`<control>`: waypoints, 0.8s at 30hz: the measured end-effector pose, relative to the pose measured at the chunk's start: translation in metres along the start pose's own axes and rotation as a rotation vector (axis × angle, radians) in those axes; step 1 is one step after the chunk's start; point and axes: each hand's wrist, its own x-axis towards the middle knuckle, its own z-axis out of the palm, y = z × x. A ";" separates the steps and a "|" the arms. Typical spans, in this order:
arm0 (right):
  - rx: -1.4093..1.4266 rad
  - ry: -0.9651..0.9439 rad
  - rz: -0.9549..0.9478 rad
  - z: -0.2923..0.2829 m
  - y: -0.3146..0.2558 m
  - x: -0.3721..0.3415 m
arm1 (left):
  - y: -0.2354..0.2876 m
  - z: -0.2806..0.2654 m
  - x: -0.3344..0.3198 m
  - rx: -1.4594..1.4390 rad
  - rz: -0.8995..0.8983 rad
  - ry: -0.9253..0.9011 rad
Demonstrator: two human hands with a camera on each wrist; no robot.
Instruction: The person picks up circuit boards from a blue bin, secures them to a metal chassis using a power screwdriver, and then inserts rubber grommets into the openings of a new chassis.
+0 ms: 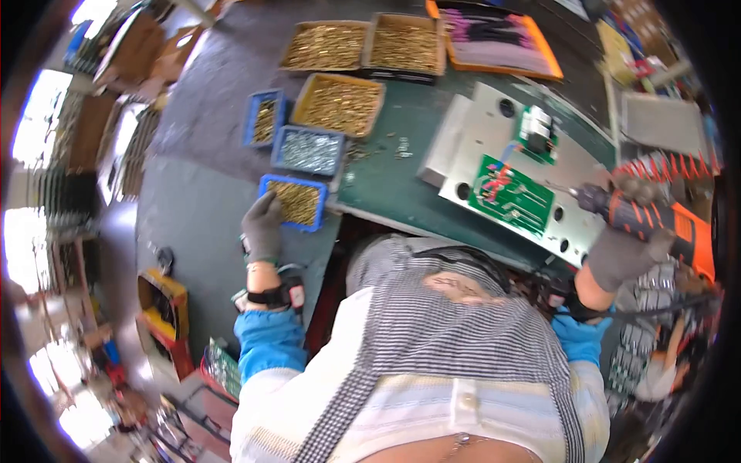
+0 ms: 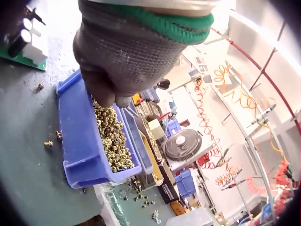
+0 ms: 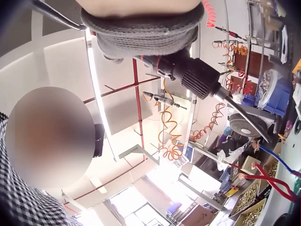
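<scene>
My gloved left hand point(image 1: 264, 228) is at the near-left edge of a small blue bin point(image 1: 322, 210) of brass-coloured screws point(image 1: 296, 202). In the left wrist view, that hand point(image 2: 127, 52) has its fingers bent down over the bin wall point(image 2: 80, 141), tips right at the screws point(image 2: 113, 141); I cannot tell whether it pinches any. My gloved right hand point(image 1: 621, 258) grips an orange and black power drill point(image 1: 633, 214). The drill's long bit points left over a metal panel point(image 1: 480, 116) bearing a green circuit board point(image 1: 513, 197). In the right wrist view, the chuck point(image 3: 200, 80) extends beyond the glove.
Beyond the left hand stand a bin of silver screws point(image 1: 309, 150), a narrow blue bin point(image 1: 248, 123) and a yellow tray point(image 1: 378, 100) of brass-coloured parts. A second circuit board point(image 1: 540, 139) sits on the panel. A red coiled hose point(image 1: 671, 166) runs behind the drill. Loose screws point(image 2: 48, 143) lie beside the bin.
</scene>
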 end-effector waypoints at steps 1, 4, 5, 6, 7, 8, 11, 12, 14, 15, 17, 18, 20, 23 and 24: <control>0.004 0.032 -0.010 0.004 0.001 0.003 | -0.004 0.001 0.002 -0.027 0.005 0.034; 0.067 0.022 0.088 -0.003 0.003 0.012 | 0.014 -0.005 -0.010 -0.696 -0.245 -0.109; 0.096 0.050 0.057 0.002 0.003 0.015 | 0.027 0.003 -0.013 -1.071 -0.343 -0.233; 0.116 0.083 0.019 0.007 0.002 0.018 | 0.041 0.015 -0.018 -1.447 -0.441 -0.373; 0.232 -0.016 0.021 0.007 0.004 0.024 | 0.055 0.030 -0.025 -1.500 -0.451 -0.518; 0.219 0.007 0.019 0.011 0.005 0.028 | 0.071 0.048 -0.033 -1.551 -0.470 -0.673; 0.314 0.021 0.000 0.038 0.003 0.034 | 0.116 0.111 -0.045 -1.402 -0.488 -1.117; 0.404 -0.042 0.004 0.040 0.002 0.033 | 0.131 0.131 -0.050 -1.297 -0.476 -1.252; 0.394 -0.047 -0.013 0.043 -0.004 0.030 | 0.172 0.163 -0.071 -0.956 -0.361 -1.241; 0.404 -0.040 -0.031 0.044 -0.006 0.027 | 0.181 0.178 -0.079 -0.816 -0.246 -1.269; 0.370 -0.052 -0.061 0.033 -0.011 0.024 | 0.191 0.197 -0.083 -0.534 -0.114 -1.328; 0.354 -0.054 -0.070 0.026 -0.013 0.020 | 0.195 0.205 -0.089 -0.477 -0.014 -1.288; 0.340 -0.018 -0.078 0.014 -0.017 0.014 | 0.204 0.219 -0.104 -0.372 0.180 -1.198; 0.250 0.120 -0.045 0.009 -0.024 0.005 | 0.207 0.230 -0.110 -0.327 0.204 -1.212; 0.237 0.144 -0.043 0.005 -0.024 0.003 | 0.207 0.234 -0.112 -0.327 0.223 -1.213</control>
